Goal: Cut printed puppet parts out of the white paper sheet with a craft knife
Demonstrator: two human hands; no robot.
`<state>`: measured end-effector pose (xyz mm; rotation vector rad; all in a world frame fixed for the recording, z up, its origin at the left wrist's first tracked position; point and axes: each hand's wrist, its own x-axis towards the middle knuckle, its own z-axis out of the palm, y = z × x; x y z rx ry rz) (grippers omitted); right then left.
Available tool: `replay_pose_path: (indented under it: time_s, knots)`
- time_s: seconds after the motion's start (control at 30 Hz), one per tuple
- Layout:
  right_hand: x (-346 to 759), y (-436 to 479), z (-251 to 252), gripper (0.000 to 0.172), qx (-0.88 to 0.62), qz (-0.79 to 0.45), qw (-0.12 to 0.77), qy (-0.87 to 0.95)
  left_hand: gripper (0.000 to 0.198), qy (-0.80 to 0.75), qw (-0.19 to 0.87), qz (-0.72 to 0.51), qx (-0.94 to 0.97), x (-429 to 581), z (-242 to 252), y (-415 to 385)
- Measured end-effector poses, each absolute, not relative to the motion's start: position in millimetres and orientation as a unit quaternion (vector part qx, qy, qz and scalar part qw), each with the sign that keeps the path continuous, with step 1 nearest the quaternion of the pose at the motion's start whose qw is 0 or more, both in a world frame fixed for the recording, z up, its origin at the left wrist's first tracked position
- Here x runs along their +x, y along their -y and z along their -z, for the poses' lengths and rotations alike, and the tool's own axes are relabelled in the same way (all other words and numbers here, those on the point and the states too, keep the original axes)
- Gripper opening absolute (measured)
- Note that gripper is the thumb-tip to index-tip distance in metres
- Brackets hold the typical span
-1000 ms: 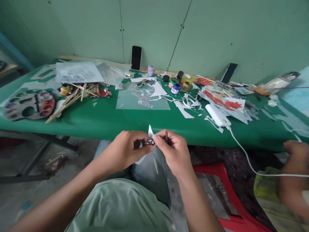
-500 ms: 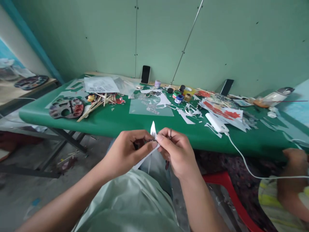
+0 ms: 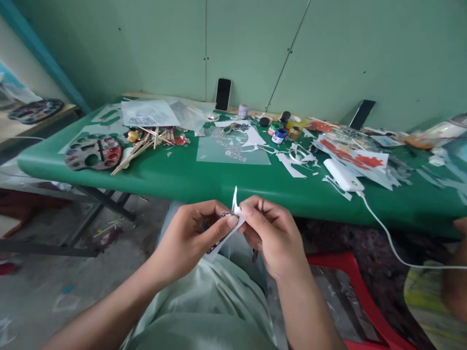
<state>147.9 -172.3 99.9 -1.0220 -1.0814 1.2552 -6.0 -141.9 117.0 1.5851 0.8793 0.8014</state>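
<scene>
Over my lap, just off the table's front edge, both hands meet at a piece of paper [image 3: 223, 242] with a dark printed pattern and a white margin. My left hand [image 3: 199, 231] is closed, pinching it between thumb and fingers. Opposite, my right hand [image 3: 273, 233] grips the paper's white edge with thumb and forefinger. A narrow white tip of paper [image 3: 235, 198] stands up between the hands. Below the right fingers a small dark object [image 3: 254, 255] pokes out; most of it is hidden, so its kind is unclear. A thin ring-like band shows at a right finger.
On the green table [image 3: 160, 184] lie a paint palette [image 3: 93, 151], wooden sticks [image 3: 140, 153], paint jars [image 3: 279, 136], paper scraps [image 3: 290, 165] and a white power bank [image 3: 343, 176] with a cable. Two phones lean on the wall. A red chair [image 3: 359, 296] and another person's arm [image 3: 456, 277] are at right.
The view has shifted slightly. More of the patterned paper now shows beside my left thumb, and the white tip looks narrower and curved. Both hands keep their pinch.
</scene>
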Motion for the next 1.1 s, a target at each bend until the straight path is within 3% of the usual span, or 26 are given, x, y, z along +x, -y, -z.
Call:
replay_pose_path:
  time_s: [0.37, 0.77, 0.9, 0.97, 1.1]
  knots:
    - [146, 163, -84, 0.036, -0.465, -0.485, 0.549, 0.497, 0.017, -0.386, 0.574, -0.356, 0.628, -10, -94, 135]
    - [142, 142, -61, 0.031, -0.455, -0.429, 0.633, 0.456, 0.031, -0.39, 0.631, -0.411, 0.531, -2, -77, 117]
    - [165, 98, -56, 0.03, -0.542, -0.279, 0.578, 0.542, 0.035, -0.39, 0.649, -0.391, 0.524, -6, -68, 112]
    - [186, 64, -54, 0.031, -0.626, -0.172, 0.496, 0.577, 0.038, -0.396, 0.649, -0.383, 0.525, -8, -63, 107]
    - [231, 2, -56, 0.022, -0.7, -0.109, 0.438, 0.554, 0.038, -0.407, 0.602, -0.364, 0.583, -6, -52, 86]
